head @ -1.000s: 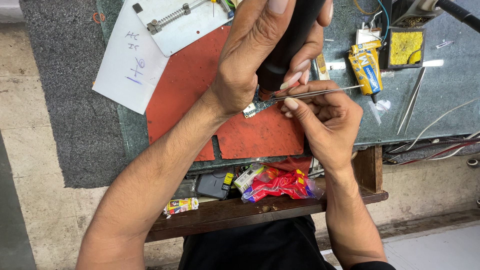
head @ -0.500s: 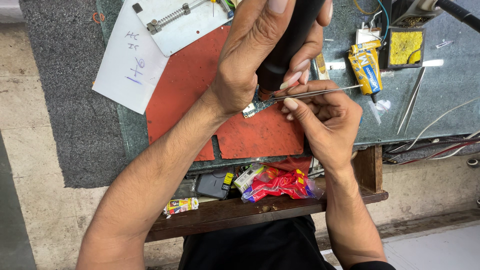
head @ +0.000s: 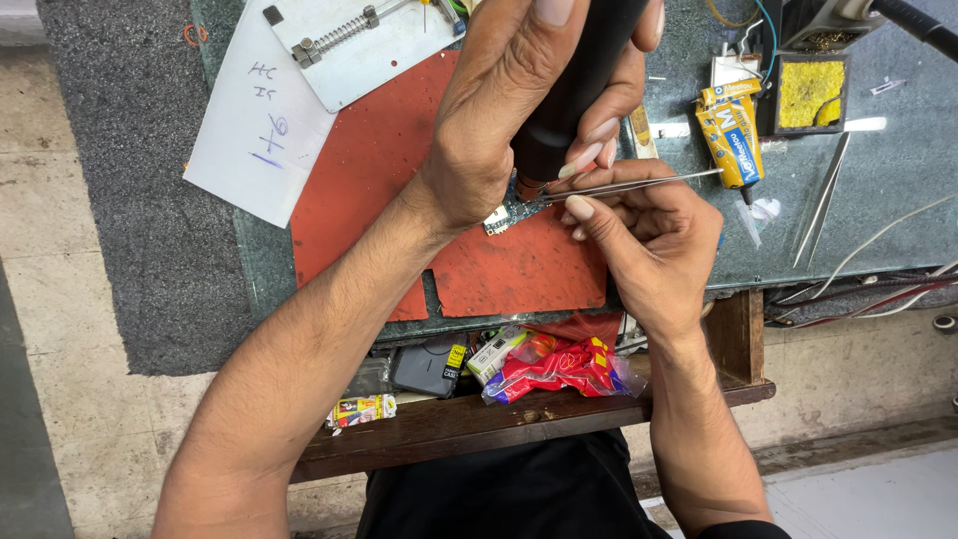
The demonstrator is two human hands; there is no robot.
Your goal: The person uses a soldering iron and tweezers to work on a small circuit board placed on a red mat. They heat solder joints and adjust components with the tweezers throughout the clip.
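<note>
My left hand point(head: 519, 110) is wrapped round a thick black tool handle point(head: 574, 90) held nearly upright, its tip down at a small circuit board point(head: 499, 218). The board lies on a red mat point(head: 399, 150) and is mostly hidden under my hands. My right hand point(head: 649, 240) pinches a pair of metal tweezers point(head: 639, 184) whose points reach the board just beside the tool tip. Both hands touch each other over the board.
A metal board-holder plate point(head: 349, 40) and a white paper note point(head: 254, 130) lie at the upper left. A yellow glue tube point(head: 730, 135), a second pair of tweezers point(head: 823, 195), a yellow sponge point(head: 810, 92) and cables point(head: 878, 284) sit right. Packets point(head: 559, 364) fill the shelf below.
</note>
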